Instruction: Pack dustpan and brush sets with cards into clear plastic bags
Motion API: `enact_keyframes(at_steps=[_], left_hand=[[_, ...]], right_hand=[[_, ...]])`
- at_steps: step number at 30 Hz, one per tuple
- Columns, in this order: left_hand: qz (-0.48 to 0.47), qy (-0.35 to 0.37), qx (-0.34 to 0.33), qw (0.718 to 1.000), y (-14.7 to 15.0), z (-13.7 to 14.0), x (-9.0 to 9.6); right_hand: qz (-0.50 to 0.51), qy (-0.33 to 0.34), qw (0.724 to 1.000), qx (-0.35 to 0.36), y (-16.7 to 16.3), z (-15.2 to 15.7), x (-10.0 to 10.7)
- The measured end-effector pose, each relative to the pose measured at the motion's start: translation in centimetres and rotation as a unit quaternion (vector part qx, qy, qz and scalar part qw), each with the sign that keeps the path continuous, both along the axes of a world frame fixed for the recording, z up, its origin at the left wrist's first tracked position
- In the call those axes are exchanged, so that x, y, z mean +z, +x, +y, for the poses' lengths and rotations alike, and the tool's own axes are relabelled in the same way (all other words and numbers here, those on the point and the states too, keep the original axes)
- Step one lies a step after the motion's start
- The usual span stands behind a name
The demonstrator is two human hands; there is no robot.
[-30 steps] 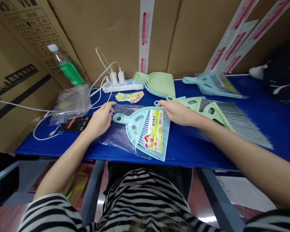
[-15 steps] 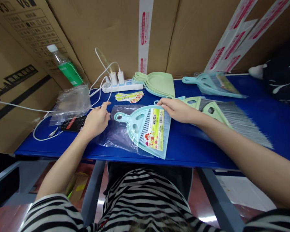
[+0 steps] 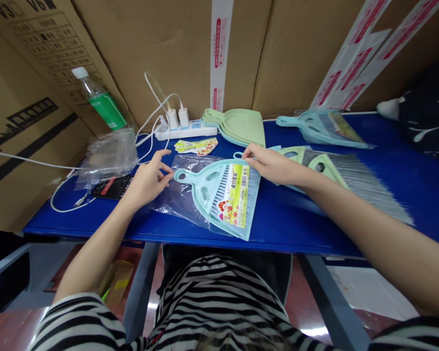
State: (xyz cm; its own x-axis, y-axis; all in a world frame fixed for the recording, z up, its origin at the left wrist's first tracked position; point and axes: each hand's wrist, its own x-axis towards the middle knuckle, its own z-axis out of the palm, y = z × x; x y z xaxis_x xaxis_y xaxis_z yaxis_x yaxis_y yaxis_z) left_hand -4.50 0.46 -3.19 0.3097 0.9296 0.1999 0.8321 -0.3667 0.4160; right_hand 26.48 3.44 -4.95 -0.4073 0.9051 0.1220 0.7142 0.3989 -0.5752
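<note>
With right hand (image 3: pixel 269 163), pinching fan-shaped pale-blue plastic dustpan (image 3: pixel 198 183), already carrying yellow-green paper card (image 3: pixel 235 200), partly beyond clear plastic bag (image 3: pixel 173 204). Cannot tell hold in half-curled left hand (image 3: pixel 148 180).

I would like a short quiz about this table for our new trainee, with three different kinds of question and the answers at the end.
1. Multiple choice: what colour is the uppermost dustpan of the stack at the back?
A) Pink
B) Green
C) Black

2. True or false: the printed card on the front blue dustpan covers its handle.

3. Fill in the missing words: behind the loose printed cards lies a white ____ with plugs in it.

Key:
1. B.
2. False; it lies over the bristles.
3. Power strip.
</note>
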Motion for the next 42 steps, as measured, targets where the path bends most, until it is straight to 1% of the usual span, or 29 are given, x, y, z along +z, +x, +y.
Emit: enact_keyframes(at_steps=[5,11,14,17,19,24,27,29,33,36,42], left_hand=[[0.021,0.011,0.01,1.0,0.1,0.3,-0.1],[0.041,0.015,0.013,0.999,0.2,0.3,-0.3],[0.051,0.012,0.008,0.999,0.2,0.4,-0.3],[0.063,0.015,-0.001,0.998,0.1,0.5,-0.4],[0.067,0.019,-0.005,0.998,0.0,0.6,-0.4],[0.084,0.014,-0.007,0.996,0.0,0.5,-0.3],[0.098,0.011,0.0,0.995,0.0,0.5,-0.3],[0.103,0.013,0.002,0.995,-0.1,0.4,-0.3],[0.107,0.019,-0.002,0.994,-0.1,0.4,-0.3],[0.109,0.022,-0.002,0.994,-0.2,0.4,-0.4],[0.107,0.027,-0.005,0.994,-0.3,0.5,-0.4]], right_hand=[[0.011,-0.037,0.999,-0.001,-0.1,-0.1,0.3],[0.063,-0.049,0.997,0.011,0.0,0.1,-0.2],[0.107,-0.096,0.99,-0.004,-0.2,-0.1,-0.1],[0.169,-0.177,0.969,-0.02,-0.5,-0.4,0.0],[0.212,-0.217,0.952,-0.023,-0.6,-0.5,-0.1],[0.284,-0.254,0.924,-0.038,-1.0,-0.4,-0.3],[0.318,-0.28,0.903,-0.065,-1.3,-0.4,-0.2],[0.341,-0.295,0.89,-0.064,-1.4,-0.4,0.1],[0.342,-0.332,0.879,-0.028,-1.3,-0.6,0.5],[0.33,-0.363,0.871,-0.02,-1.2,-0.8,0.6],[0.325,-0.355,0.877,-0.011,-1.3,-0.9,0.4]])
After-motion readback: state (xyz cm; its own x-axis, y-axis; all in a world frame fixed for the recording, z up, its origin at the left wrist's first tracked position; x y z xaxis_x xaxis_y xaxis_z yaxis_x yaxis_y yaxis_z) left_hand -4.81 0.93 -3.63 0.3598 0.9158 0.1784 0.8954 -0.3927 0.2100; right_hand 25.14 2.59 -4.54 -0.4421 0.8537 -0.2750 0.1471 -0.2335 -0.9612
